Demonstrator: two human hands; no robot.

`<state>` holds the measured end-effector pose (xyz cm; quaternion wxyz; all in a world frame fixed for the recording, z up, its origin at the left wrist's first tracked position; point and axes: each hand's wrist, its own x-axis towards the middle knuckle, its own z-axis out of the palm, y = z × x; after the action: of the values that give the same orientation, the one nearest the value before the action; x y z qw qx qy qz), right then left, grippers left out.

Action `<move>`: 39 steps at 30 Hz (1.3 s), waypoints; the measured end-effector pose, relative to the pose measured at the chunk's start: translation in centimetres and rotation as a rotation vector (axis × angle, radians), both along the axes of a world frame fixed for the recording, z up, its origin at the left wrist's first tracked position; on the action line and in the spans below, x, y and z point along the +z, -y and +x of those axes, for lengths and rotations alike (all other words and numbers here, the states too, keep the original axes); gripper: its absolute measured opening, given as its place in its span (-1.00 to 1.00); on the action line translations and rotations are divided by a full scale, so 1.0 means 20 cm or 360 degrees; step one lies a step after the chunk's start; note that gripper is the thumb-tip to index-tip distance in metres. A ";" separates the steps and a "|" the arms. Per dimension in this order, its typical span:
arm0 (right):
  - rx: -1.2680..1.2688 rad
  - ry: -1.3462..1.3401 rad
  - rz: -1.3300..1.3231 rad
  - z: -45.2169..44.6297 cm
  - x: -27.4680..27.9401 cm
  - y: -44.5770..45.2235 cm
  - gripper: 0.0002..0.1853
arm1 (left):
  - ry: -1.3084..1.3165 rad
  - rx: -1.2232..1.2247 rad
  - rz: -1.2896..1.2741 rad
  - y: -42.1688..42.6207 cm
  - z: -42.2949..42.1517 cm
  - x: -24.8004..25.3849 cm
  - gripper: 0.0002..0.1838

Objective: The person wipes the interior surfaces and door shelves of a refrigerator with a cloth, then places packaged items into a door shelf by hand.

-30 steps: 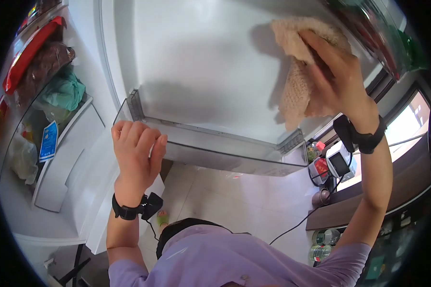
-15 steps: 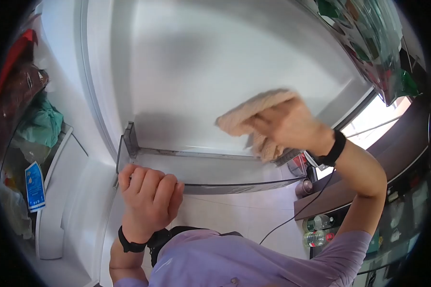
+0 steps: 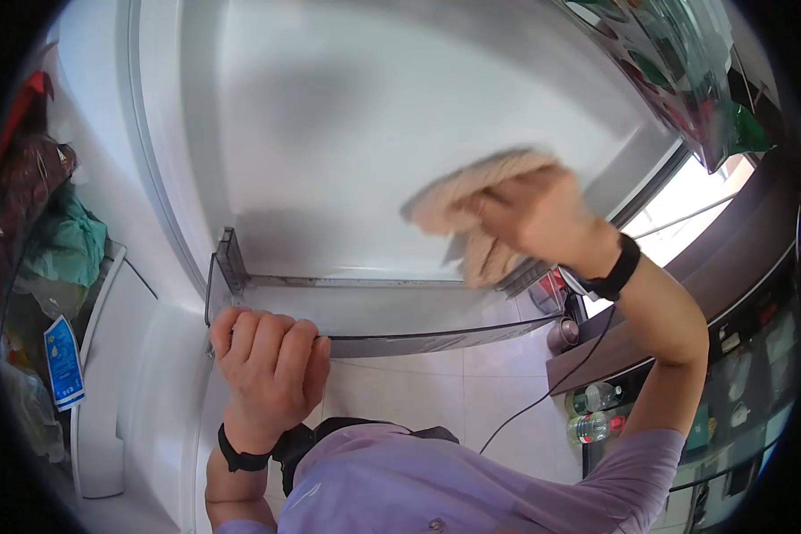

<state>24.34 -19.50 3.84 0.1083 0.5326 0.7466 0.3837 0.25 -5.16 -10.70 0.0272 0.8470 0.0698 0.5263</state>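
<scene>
My right hand grips a beige cloth, slightly blurred, against the white inner panel of a fridge door. The cloth's lower end hangs below my fingers. At the lower left, my left hand has its fingers curled over the rim of a clear door shelf, near the shelf's left corner. The shelf runs across the bottom of the panel.
On the left, an open fridge compartment holds a teal bag, a blue packet and a white drawer. Filled plastic packaging hangs at the upper right. Plastic bottles lie lower right, near a black cable.
My right hand has moved the cloth from high on the panel's right down and leftward. My left hand appears lower and stays at the shelf rim. The camera view has shifted too.
</scene>
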 end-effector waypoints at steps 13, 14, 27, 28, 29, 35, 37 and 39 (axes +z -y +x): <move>0.0154 -0.0050 0.0024 -0.05 -0.07 -0.23 -0.60 | -0.0085 0.0018 -0.0058 0.01 -0.02 0.00 -0.89; 0.0113 -0.0118 -0.0137 -0.05 -0.13 -0.21 -0.62 | -0.0093 0.0016 -0.0039 0.01 -0.02 0.00 -0.87; -0.0271 -0.1169 -0.0078 0.09 -0.04 0.29 -0.66 | -0.0085 0.0069 -0.0020 0.03 0.01 -0.01 -0.95; -0.0164 -0.1172 0.0072 0.08 0.03 0.32 -0.64 | -0.0092 0.0073 -0.0014 0.03 0.01 -0.01 -0.95; -0.0058 -0.1174 0.0220 0.06 0.09 0.35 -0.63 | -0.0102 0.0078 -0.0009 0.03 0.00 -0.01 -0.94; -0.0307 -0.1083 0.0505 0.04 0.32 0.40 -0.41 | -0.0115 0.0075 0.0036 0.00 -0.03 -0.02 -0.91; -0.0266 -0.1094 0.0323 0.09 0.31 0.34 -0.52 | -0.0120 0.0037 0.0022 -0.01 -0.04 -0.03 -0.90; -0.0071 -0.0999 0.0170 0.06 0.17 0.21 -0.67 | -0.0144 0.0014 0.0013 -0.02 -0.05 -0.03 -0.91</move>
<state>25.48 -23.74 7.16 -0.1469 0.6461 0.7105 0.2368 -0.71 -4.84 -11.20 0.0183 0.8697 0.0725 0.4878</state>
